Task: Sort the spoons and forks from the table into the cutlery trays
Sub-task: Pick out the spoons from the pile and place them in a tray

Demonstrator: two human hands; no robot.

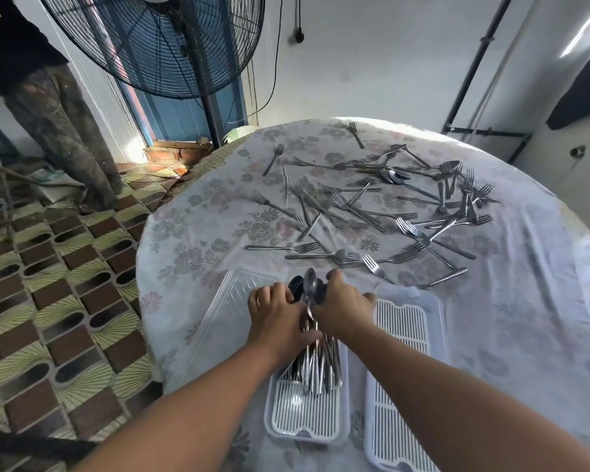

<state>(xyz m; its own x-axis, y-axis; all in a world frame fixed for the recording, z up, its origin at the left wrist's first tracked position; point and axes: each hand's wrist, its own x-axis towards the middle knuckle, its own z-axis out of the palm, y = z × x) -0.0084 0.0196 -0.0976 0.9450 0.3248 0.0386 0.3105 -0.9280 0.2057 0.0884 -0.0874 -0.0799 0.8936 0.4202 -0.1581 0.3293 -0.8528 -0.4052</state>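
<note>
Nearest, under both wrists, the spoons (317, 362) lie lengthwise in the left tray (304, 417), bowls pointing away. Left hand (276, 318) clasps their handles; right hand (344, 301) grips the bowl ends. Beyond the fingertips, forks (372, 206) lie scattered every way.

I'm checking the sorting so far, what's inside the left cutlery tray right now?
The left cutlery tray holds a bundle of spoons, handles toward the person, over its white slatted insert. The left hand and right hand cover the bowl ends, so the count and anything beneath cannot be seen.
</note>
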